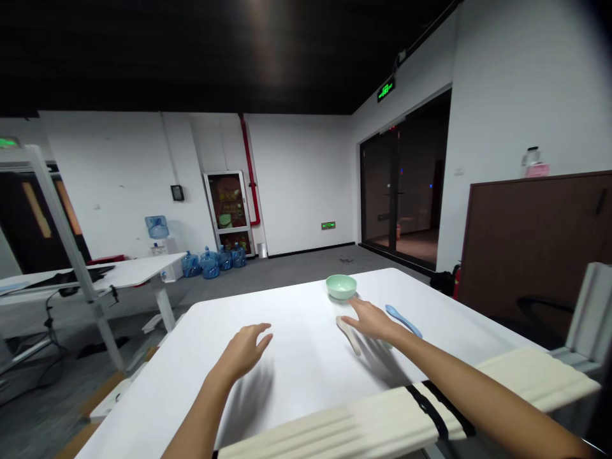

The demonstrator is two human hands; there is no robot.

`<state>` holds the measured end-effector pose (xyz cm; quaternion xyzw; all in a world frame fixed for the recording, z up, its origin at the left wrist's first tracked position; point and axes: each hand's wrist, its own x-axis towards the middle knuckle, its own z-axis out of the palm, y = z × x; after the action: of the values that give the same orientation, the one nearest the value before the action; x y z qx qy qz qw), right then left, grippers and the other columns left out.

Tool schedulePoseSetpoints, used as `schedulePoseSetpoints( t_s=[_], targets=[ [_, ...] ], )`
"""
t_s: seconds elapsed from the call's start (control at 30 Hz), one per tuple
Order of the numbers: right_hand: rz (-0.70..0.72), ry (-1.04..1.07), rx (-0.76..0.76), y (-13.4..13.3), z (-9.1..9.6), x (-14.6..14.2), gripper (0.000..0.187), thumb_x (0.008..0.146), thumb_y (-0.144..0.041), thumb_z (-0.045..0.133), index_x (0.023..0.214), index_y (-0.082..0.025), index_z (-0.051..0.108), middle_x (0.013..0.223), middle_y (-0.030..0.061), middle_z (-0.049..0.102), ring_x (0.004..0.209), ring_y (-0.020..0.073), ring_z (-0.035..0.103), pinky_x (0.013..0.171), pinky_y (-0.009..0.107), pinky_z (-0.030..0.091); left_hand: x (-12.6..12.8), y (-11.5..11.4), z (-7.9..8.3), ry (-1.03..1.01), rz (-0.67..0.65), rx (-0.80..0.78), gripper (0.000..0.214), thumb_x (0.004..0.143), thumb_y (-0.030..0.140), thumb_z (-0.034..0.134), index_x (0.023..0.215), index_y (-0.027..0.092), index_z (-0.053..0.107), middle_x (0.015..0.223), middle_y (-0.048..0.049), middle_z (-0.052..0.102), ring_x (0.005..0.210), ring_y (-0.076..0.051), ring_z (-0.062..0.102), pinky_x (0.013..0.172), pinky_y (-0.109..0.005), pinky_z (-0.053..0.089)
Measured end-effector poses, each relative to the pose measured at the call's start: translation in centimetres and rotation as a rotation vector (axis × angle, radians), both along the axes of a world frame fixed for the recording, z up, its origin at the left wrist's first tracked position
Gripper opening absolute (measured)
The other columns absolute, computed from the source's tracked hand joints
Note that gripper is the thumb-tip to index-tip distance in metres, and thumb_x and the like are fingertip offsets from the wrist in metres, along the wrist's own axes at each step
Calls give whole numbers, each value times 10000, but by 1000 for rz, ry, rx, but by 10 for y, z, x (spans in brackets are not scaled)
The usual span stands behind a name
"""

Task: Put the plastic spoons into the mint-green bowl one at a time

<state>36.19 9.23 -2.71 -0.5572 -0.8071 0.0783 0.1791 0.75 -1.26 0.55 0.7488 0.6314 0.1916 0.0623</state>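
Note:
My left hand (246,349) hovers over the left part of the white table (296,357), its fingers apart and nothing in it. Further right, my right hand (370,319) reaches across the table with thumb and fingers spread. It is nearest to a green bowl (341,287), just beyond its fingertips, and a beige spoon (350,336) below its thumb. Whether the thumb touches that spoon I cannot tell. A blue spoon (404,320) lies to the right of this hand. Under the right wrist a small pale green piece (385,345) shows, mostly hidden.
A cream padded strip (363,421) with black straps (427,408) runs along the table's near edge. On the left stand another white table (143,271) and a metal post (71,236). A brown cabinet (535,248) is at the right. Blue water bottles (210,262) stand by the far wall.

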Motion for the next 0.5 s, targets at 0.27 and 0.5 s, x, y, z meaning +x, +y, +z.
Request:
schedulePoseSetpoints(
  t_s=[0.27, 0.5],
  targets=[
    [17, -33, 33, 5, -7, 3, 605, 883, -573, 455, 1373, -218, 465, 1317, 135, 577, 1177, 304, 547, 902, 356, 423, 0, 1, -1, 2, 1, 2, 545, 914, 562, 366, 1259, 219, 609, 1294, -83, 641, 1202, -281, 580, 966, -377, 454],
    [-58, -113, -20, 20, 1, -5, 482, 869, -510, 491, 1164, -154, 626, 1101, 154, 679, 1021, 285, 636, 802, 328, 464, -1, 1, -1, -2, 3, 1, 540, 917, 557, 365, 1264, 222, 607, 1297, -84, 638, 1215, -279, 569, 966, -374, 452]
  ],
)
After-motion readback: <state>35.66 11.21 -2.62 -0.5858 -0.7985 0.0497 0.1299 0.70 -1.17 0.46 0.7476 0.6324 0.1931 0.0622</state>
